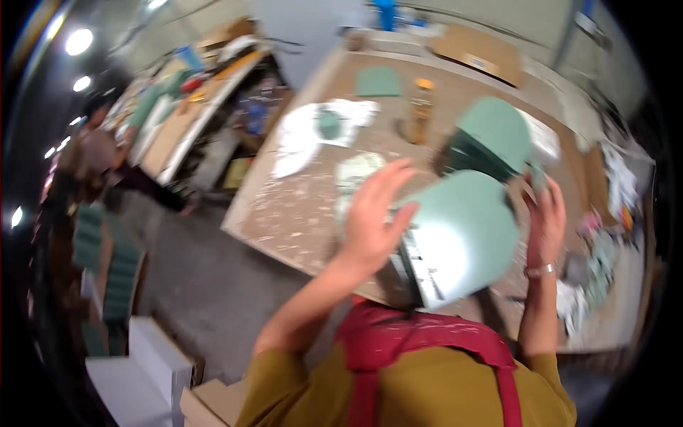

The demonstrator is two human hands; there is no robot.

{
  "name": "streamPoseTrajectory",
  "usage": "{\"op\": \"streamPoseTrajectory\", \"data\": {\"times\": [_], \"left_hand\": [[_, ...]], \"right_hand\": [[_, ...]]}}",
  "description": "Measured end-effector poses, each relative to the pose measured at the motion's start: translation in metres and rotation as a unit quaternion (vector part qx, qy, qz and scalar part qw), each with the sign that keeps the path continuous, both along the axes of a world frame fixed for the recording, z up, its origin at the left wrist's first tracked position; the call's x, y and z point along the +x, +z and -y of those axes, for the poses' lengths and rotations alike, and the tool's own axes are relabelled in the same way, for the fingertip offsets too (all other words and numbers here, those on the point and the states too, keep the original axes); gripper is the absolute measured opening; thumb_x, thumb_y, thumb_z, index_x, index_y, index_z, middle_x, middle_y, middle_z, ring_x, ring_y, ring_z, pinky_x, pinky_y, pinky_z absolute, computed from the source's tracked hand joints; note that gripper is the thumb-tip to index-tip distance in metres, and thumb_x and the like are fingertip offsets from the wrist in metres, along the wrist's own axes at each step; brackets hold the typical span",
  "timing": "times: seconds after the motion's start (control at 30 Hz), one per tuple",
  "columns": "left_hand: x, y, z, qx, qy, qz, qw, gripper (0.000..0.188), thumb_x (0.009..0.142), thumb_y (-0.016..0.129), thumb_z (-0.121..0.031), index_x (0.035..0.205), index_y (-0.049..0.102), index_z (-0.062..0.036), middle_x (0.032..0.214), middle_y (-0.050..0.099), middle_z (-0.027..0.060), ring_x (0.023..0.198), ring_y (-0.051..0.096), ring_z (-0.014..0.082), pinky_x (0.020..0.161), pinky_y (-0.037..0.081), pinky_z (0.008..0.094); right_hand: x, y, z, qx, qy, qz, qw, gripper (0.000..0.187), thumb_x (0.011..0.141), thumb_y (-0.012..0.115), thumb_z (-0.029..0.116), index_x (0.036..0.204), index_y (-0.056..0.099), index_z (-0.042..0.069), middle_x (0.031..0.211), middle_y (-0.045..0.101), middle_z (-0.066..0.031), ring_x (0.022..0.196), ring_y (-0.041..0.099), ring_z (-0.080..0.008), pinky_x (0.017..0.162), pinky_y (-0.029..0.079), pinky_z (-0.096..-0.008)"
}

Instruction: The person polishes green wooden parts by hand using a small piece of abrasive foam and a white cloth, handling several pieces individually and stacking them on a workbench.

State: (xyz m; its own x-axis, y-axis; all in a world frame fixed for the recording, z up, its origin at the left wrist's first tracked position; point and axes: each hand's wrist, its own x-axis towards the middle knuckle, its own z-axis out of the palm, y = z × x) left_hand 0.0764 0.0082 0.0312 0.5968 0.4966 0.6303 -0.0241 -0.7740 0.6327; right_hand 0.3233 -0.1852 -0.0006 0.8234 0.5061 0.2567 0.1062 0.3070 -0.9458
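Observation:
In front of me lies a pale green, round-ended panel (466,235) with a glossy top that reflects the light; it seems to top a stack with dark sides. My left hand (376,217) is at its left edge, fingers stretched and thumb apart, with nothing gripped. Off the panel's right edge is my right hand (544,217), raised with bent fingers around a small greenish piece (538,176), too blurred to name. Just beyond stands another stack of similar green panels (494,132). A patterned pale green paper or cloth (356,178) lies beside my left fingers.
The brown, flake-strewn worktable (284,220) also bears an orange-capped bottle (420,110), white cloth (302,139), a small green panel (378,81) and cardboard (477,53). Rags (601,267) lie at the right. Boxes (160,363) stand on the floor; another person (99,153) is at the far left.

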Motion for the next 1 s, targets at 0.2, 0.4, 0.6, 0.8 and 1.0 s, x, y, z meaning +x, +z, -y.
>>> {"op": "streamPoseTrajectory", "data": {"times": [0.2,0.4,0.6,0.8,1.0], "left_hand": [[0.031,0.012,0.059,0.197,-0.19,-0.175,0.946,0.049,0.089,0.065,-0.035,0.128,0.056,-0.0069,0.14,0.05,0.0147,0.129,0.047,0.0331,0.107,0.035,0.0485],[0.044,0.006,0.06,0.21,-0.208,-0.217,0.93,0.057,0.09,0.06,-0.048,0.134,0.053,-0.0122,0.145,0.045,0.0149,0.134,0.041,0.0336,0.11,0.029,0.0529],[0.044,-0.001,0.06,0.194,-0.207,-0.212,0.935,0.055,0.09,0.061,-0.048,0.132,0.056,-0.0138,0.144,0.047,0.0133,0.131,0.043,0.0329,0.11,0.03,0.0525],[0.041,0.0,0.058,0.191,-0.204,-0.195,0.94,0.055,0.088,0.062,-0.048,0.132,0.057,-0.014,0.142,0.048,0.0134,0.128,0.047,0.0325,0.107,0.033,0.051],[0.044,0.003,0.058,0.182,-0.213,-0.216,0.935,0.056,0.087,0.064,-0.047,0.132,0.057,-0.0139,0.143,0.048,0.0132,0.13,0.046,0.0331,0.107,0.033,0.0518]], "right_hand": [[-0.005,0.111,-0.031,-0.154,0.279,0.176,0.931,0.038,0.092,0.065,0.016,0.126,0.058,-0.001,0.121,0.059,-0.0064,0.106,0.059,-0.0141,0.093,0.047,-0.0293],[-0.023,0.121,-0.1,-0.303,0.408,0.283,0.814,0.035,0.09,0.068,0.023,0.121,0.065,0.006,0.112,0.062,-0.0069,0.102,0.061,-0.0179,0.09,0.048,-0.0312],[-0.031,0.089,-0.142,-0.272,0.511,0.325,0.747,0.031,0.089,0.069,0.023,0.115,0.069,0.005,0.109,0.066,-0.0111,0.098,0.062,-0.0226,0.087,0.049,-0.0345],[-0.011,0.086,-0.143,-0.275,0.503,0.396,0.717,0.029,0.087,0.07,0.018,0.113,0.07,0.004,0.104,0.067,-0.0105,0.097,0.064,-0.0235,0.084,0.05,-0.0351],[-0.035,0.083,-0.147,-0.262,0.534,0.332,0.732,0.028,0.088,0.07,0.018,0.111,0.071,0.003,0.101,0.066,-0.0105,0.092,0.064,-0.0235,0.083,0.05,-0.0336]]}}
